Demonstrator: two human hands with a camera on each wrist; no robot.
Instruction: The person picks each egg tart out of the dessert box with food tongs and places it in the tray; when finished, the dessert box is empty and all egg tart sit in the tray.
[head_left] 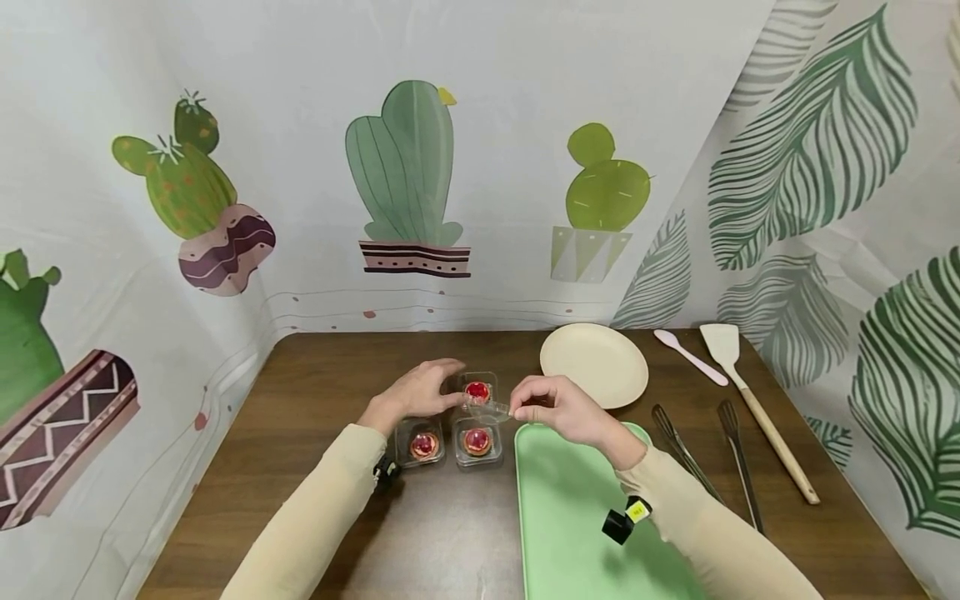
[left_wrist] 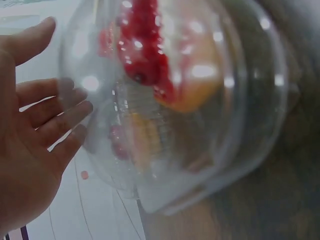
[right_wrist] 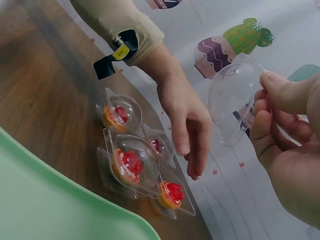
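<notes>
Clear lid over red-topped tarts, centre of frame

Right hand, just right of centre: thumb and fingertips pinch the clear lid by its edge, raised and tilted

Left hand, left of centre: fingers loose and spread, thumb apart from them, near the domed packs

Uncovered tart, lower centre of the right wrist view: sits in its clear base, beside the others

Domed packs, three, left to centre of the same view: clear plastic, one tart inside each

Green tray, lower right of centre in the head view, below the right hand

Cream plate, right of centre, behind the tray

Pink spoon, white spatula with wooden handle, two whisks, right side, all on a brown wooden table
</notes>
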